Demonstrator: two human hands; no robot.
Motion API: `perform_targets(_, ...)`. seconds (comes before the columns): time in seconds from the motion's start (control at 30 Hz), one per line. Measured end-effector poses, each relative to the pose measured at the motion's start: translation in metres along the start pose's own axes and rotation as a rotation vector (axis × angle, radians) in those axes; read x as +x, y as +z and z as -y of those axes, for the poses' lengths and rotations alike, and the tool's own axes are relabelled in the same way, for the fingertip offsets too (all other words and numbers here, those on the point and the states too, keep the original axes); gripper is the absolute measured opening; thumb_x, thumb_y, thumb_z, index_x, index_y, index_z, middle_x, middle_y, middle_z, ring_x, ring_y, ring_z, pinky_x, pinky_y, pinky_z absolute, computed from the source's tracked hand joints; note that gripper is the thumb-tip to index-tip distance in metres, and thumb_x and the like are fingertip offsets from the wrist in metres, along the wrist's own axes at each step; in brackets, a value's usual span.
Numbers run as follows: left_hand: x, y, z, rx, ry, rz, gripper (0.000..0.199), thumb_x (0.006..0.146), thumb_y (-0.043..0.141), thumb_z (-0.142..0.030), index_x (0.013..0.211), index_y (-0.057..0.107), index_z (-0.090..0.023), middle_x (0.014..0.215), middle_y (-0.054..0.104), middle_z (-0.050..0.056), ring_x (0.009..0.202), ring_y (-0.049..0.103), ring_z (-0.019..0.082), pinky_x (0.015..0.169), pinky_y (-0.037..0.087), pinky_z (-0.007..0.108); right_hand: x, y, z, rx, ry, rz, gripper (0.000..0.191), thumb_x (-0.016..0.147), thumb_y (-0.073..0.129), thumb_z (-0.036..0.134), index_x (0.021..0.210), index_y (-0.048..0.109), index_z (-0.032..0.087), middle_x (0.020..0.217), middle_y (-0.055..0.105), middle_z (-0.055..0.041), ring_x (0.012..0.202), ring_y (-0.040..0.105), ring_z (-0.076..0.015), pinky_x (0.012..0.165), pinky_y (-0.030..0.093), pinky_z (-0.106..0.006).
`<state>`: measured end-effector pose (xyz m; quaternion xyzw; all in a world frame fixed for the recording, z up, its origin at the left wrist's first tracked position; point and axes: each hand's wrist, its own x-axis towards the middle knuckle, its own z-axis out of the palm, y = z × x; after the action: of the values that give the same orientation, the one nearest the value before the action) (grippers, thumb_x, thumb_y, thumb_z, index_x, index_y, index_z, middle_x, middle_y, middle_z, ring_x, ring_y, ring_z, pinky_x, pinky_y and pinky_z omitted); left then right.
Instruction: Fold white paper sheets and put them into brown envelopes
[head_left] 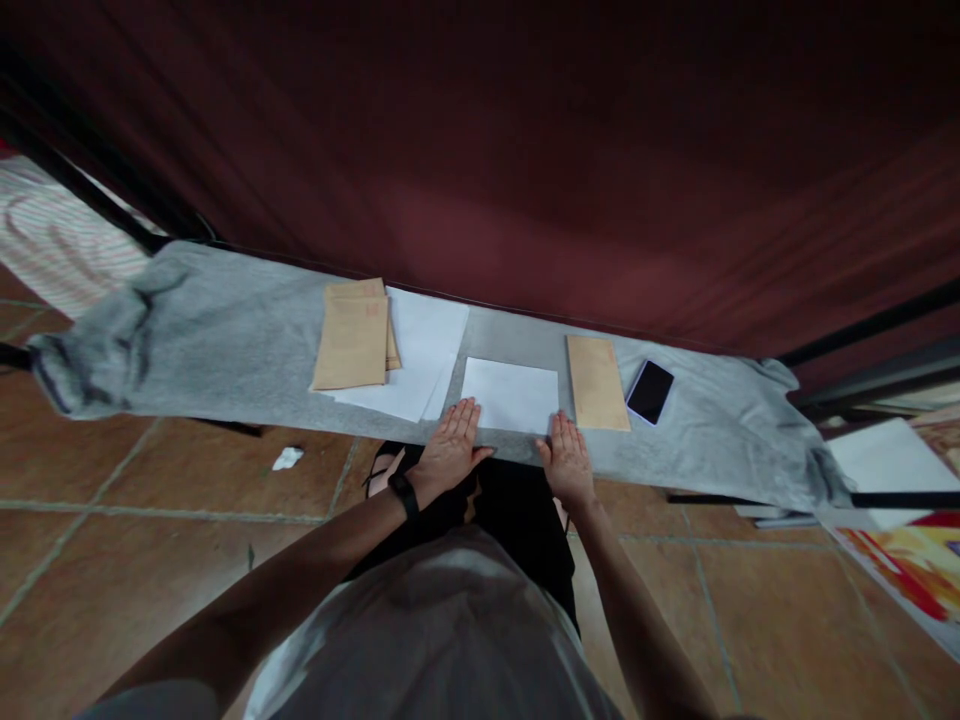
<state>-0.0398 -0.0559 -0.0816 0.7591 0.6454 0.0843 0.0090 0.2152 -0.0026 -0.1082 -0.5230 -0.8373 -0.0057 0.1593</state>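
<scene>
A white sheet of paper, wider than it is deep, lies flat on the grey cloth in front of me. My left hand rests flat at its near left corner, fingers stretched out and thumb pointing inward. At the near right corner lies my right hand, also flat with its fingers extended. Neither hand grasps anything. Just right of the sheet is a single brown envelope. Further left, several brown envelopes are stacked, partly covering larger white sheets.
A dark-screened phone lies right of the single envelope. Grey cloth covers the narrow surface, bunched at both ends. Behind it hangs a dark red curtain. Crumpled white tissue lies on the tiled floor, and a colourful printed box or sheet at right.
</scene>
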Motion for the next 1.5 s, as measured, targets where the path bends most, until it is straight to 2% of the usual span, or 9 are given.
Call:
perform_targets(0.13,0.010,-0.008,-0.005,-0.026,-0.025,-0.027,0.062,0.101,0.039,-0.042,0.145,0.044,0.002,0.155,0.041,0.025,0.150,0.030,0.032,0.125,0.022,0.048,0.009,-0.006,0.002,0.053,0.076,-0.018,0.062,0.107,0.024,0.047,0.148,0.045,0.006,0.153,0.045,-0.0209,0.146,0.038,-0.0290,0.119,0.032,-0.049)
perform_targets(0.27,0.038,-0.011,-0.011,-0.067,-0.010,-0.071,0.053,0.103,0.030,-0.032,0.143,0.049,-0.002,0.154,0.045,0.019,0.149,0.033,0.027,0.125,0.024,0.045,0.040,-0.009,0.017,0.179,0.084,-0.031,0.060,0.107,0.023,0.043,0.145,0.049,0.004,0.152,0.048,-0.0196,0.145,0.039,-0.0263,0.120,0.032,-0.046)
perform_targets(0.47,0.087,0.003,-0.018,-0.139,0.015,-0.050,0.055,0.101,0.027,-0.025,0.151,0.039,-0.004,0.159,0.039,0.016,0.151,0.029,0.025,0.124,0.026,0.044,0.096,0.007,0.047,0.273,-0.009,0.051,0.056,0.108,0.019,0.036,0.149,0.045,0.007,0.156,0.044,-0.0152,0.148,0.034,-0.0221,0.121,0.030,-0.044)
perform_targets(0.63,0.106,0.015,-0.013,-0.097,0.011,0.000,0.056,0.099,0.027,-0.021,0.152,0.038,-0.004,0.160,0.036,0.016,0.152,0.025,0.025,0.125,0.021,0.047,0.116,0.022,0.053,0.185,0.011,0.124,0.053,0.108,0.025,0.035,0.150,0.044,0.010,0.156,0.043,-0.0129,0.148,0.034,-0.0230,0.123,0.024,-0.044)
perform_targets(0.8,0.110,0.020,-0.003,-0.077,-0.003,0.000,0.058,0.101,0.025,-0.026,0.153,0.036,-0.004,0.162,0.033,0.015,0.153,0.021,0.024,0.126,0.017,0.045,0.118,0.029,0.045,0.105,0.023,0.104,0.053,0.107,0.030,0.036,0.153,0.040,0.011,0.160,0.037,-0.0121,0.149,0.031,-0.0257,0.123,0.022,-0.047)
perform_targets(1.07,0.107,0.024,0.010,-0.091,-0.084,-0.068,0.061,0.101,0.029,-0.033,0.153,0.033,-0.003,0.161,0.033,0.017,0.152,0.024,0.025,0.125,0.021,0.044,0.115,0.034,0.033,0.117,0.074,0.010,0.058,0.106,0.032,0.041,0.154,0.037,0.008,0.157,0.039,-0.0180,0.148,0.034,-0.0285,0.121,0.026,-0.051)
perform_targets(1.17,0.103,0.022,0.014,-0.092,-0.104,-0.074,0.062,0.100,0.030,-0.033,0.154,0.032,-0.004,0.161,0.033,0.017,0.152,0.025,0.026,0.125,0.022,0.045,0.110,0.035,0.031,0.118,0.085,-0.038,0.060,0.106,0.032,0.042,0.153,0.036,0.005,0.156,0.040,-0.0214,0.147,0.036,-0.0297,0.120,0.028,-0.053)
perform_targets(1.33,0.100,0.018,0.014,-0.066,-0.142,-0.032,0.063,0.100,0.032,-0.033,0.153,0.031,0.002,0.162,0.028,0.021,0.153,0.021,0.028,0.125,0.020,0.046,0.100,0.033,0.027,0.077,0.082,-0.079,0.063,0.106,0.030,0.044,0.152,0.036,0.002,0.156,0.040,-0.0241,0.147,0.034,-0.0314,0.118,0.031,-0.052)
perform_targets(1.5,0.091,0.019,0.016,-0.078,-0.169,-0.083,0.061,0.101,0.031,-0.033,0.151,0.034,0.002,0.160,0.032,0.022,0.152,0.025,0.029,0.124,0.025,0.047,0.084,0.026,0.020,0.057,0.092,-0.093,0.063,0.106,0.031,0.044,0.153,0.034,0.001,0.156,0.039,-0.0245,0.146,0.036,-0.0318,0.117,0.033,-0.051)
